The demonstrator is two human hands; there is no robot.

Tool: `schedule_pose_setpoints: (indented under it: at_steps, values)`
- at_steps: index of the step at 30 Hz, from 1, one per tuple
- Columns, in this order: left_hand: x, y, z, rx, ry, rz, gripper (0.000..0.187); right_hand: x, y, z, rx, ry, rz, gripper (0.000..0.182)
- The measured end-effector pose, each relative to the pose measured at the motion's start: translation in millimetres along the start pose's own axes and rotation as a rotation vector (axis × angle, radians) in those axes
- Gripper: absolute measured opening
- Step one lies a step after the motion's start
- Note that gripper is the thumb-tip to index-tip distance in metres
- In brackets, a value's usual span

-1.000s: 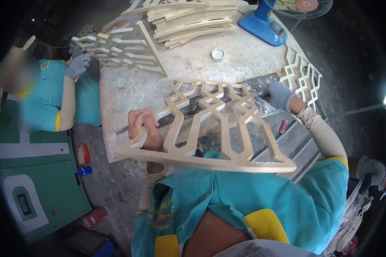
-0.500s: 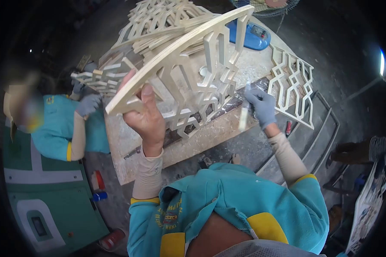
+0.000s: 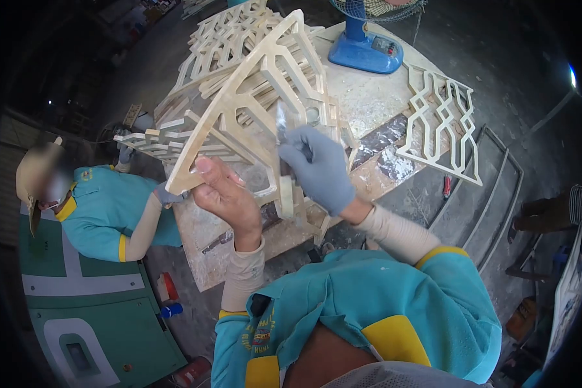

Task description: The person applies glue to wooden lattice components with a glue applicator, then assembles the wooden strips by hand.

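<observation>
My bare left hand (image 3: pixel 229 200) grips the lower left corner of a pale wooden lattice panel (image 3: pixel 207 123), thumb pressed against its curved edge. The panel is tilted up above the worktable, its cut-out bars facing right. My gloved right hand (image 3: pixel 320 168) is closed around a putty knife (image 3: pixel 281 123) with a thin, pale-smeared blade and a light handle hanging below the fist. The blade points upward and overlaps the panel's bars in this view.
A white-smeared worktable (image 3: pixel 362 97) carries stacked lattice pieces (image 3: pixel 223 29), a blue fan (image 3: pixel 368 55) and another lattice panel (image 3: pixel 441 169) at its right edge. At left a co-worker (image 3: pixel 103 200) in teal handles lattice pieces. Metal bars (image 3: pixel 498 187) stand at right.
My right hand has moved left with the putty knife, from beside the panel to in front of its bars. The panel has turned steeper in my left hand.
</observation>
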State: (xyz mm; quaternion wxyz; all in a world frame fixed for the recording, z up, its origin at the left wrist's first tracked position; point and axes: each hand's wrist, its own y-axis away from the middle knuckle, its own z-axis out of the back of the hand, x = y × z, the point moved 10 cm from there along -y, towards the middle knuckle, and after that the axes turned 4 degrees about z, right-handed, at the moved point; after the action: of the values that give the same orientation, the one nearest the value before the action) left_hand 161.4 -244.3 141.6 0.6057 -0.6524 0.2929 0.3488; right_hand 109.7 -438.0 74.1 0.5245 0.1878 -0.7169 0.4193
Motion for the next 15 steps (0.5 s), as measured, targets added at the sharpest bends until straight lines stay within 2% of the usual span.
schedule_pose_setpoints:
  at_steps: [1, 2, 4, 6, 9, 12, 13, 15]
  values:
    - [-2, 1, 1, -0.001, -0.004, -0.002, 0.043, 6, -5, -12, 0.091, -0.044, -0.022, 0.011]
    - [-2, 1, 2, -0.028, -0.005, 0.005, 0.043, 3, -15, -9, 0.093, -0.049, -0.015, 0.011]
    - [-3, 1, 6, -0.066, -0.004, 0.010, 0.043, -5, -41, 31, -0.143, 0.237, 0.064, 0.012]
    - [-6, 4, 5, -0.036, -0.009, -0.032, 0.043, -12, -40, 22, -0.129, 0.358, 0.125, 0.011]
    - [11, 0, 11, -0.023, 0.019, 0.040, 0.042, 21, -13, -22, 0.082, 0.330, 0.309, 0.008]
    - [6, 2, 12, -0.060, 0.007, 0.014, 0.042, 15, -25, -8, -0.009, 0.228, 0.251, 0.009]
    - [6, 3, 12, -0.065, 0.010, 0.013, 0.042, -2, -39, 5, -0.034, 0.256, 0.089, 0.013]
    - [5, 4, 13, -0.083, 0.021, 0.004, 0.042, -6, -40, -1, -0.009, 0.240, 0.103, 0.014]
